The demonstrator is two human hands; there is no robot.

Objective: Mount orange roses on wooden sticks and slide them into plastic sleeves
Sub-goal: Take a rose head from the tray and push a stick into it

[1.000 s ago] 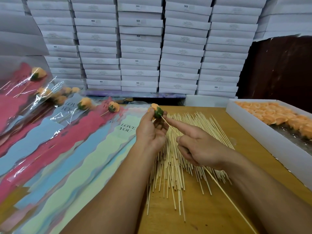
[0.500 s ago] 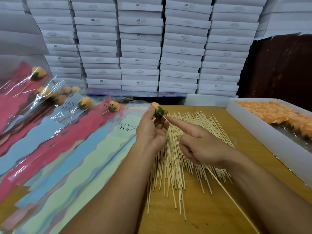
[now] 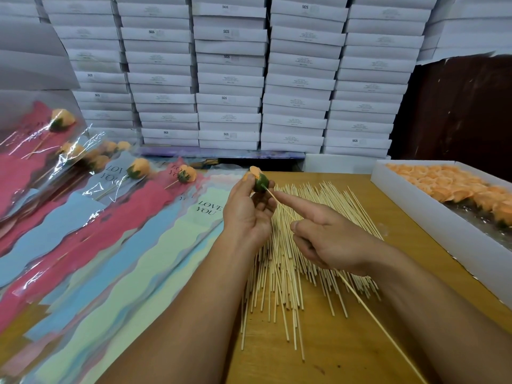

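Observation:
My left hand [image 3: 249,209] holds an orange rose [image 3: 259,180] by its green base, petals pointing away from me. My right hand [image 3: 329,239] grips a long wooden stick [image 3: 368,309]; the forefinger lies stretched along it and the stick's tip touches the rose's green base. Its far end runs down past my right wrist. Under both hands lies a loose pile of wooden sticks [image 3: 288,278]. Plastic sleeves [image 3: 133,245] in pink, blue and pale green, printed "LOVE YOU", overlap on the left.
A white box of orange roses [image 3: 448,187] sits at the right on the wooden table [image 3: 352,356]. Several sleeved roses [image 3: 138,169] lie at the back left. Stacked white boxes [image 3: 230,79] form a wall behind the table.
Both hands stay almost in place. The stick's tip has stayed against the rose's base, with the rose turned slightly in my left fingers.

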